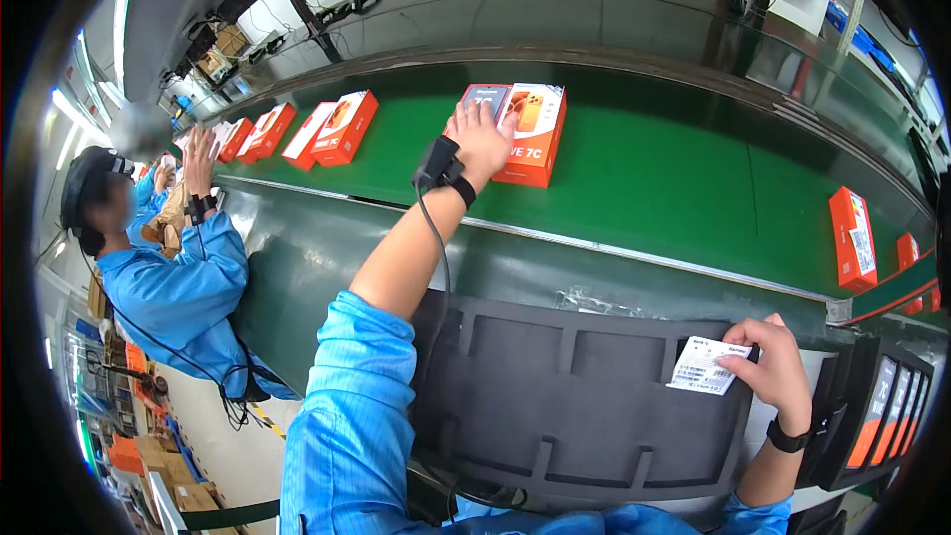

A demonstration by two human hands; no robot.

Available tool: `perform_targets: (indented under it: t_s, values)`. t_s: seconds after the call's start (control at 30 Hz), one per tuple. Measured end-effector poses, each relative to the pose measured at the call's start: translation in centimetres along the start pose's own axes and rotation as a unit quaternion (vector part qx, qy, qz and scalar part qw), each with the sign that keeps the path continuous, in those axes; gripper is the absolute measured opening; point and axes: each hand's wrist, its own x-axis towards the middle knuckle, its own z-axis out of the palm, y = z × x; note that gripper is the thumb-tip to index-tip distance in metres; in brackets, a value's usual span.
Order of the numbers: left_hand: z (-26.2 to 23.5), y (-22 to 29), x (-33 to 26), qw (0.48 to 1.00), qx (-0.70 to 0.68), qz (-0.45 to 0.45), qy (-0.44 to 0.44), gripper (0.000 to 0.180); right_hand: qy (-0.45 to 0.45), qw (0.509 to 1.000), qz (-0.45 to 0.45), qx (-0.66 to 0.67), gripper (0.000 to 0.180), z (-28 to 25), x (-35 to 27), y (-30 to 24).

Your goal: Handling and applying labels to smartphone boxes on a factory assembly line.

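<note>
My left hand (478, 144) reaches out over the green belt, its fingers stretched across a grey and orange phone box (482, 95). Beside that, touching, is an orange phone box (538, 129) with a white top and a phone picture. Whether the fingers grip either box cannot be made out; they look spread and flat on top. My right hand (776, 362) pinches a white printed label (705, 367) between thumb and fingers, above a black compartmented tray (604, 416). Wristbands sit on both wrists, and a cable runs down from the left one.
Further orange boxes (342, 129) lie along the green conveyor belt (654, 159) to the left, and one orange box (853, 238) stands at the right. A black holder (872, 416) with several boxes is near my right wrist. A co-worker (178, 267) in blue works at the left.
</note>
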Motion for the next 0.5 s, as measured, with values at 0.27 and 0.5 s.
perform_targets:
  t_s: [0.27, 0.5]
  values:
    - [-3.1, 11.9, -5.1, 0.995, -0.067, 0.011, -0.071, 0.087, -0.006, 0.999, -0.040, 0.032, 0.016, -0.3, 0.7, 0.5]
    - [-8.2, 5.0, -1.5, 0.986, 0.028, 0.032, 0.163, 0.074, -0.003, 0.996, -0.064, 0.056, 0.016, 0.1, 0.7, 1.1]
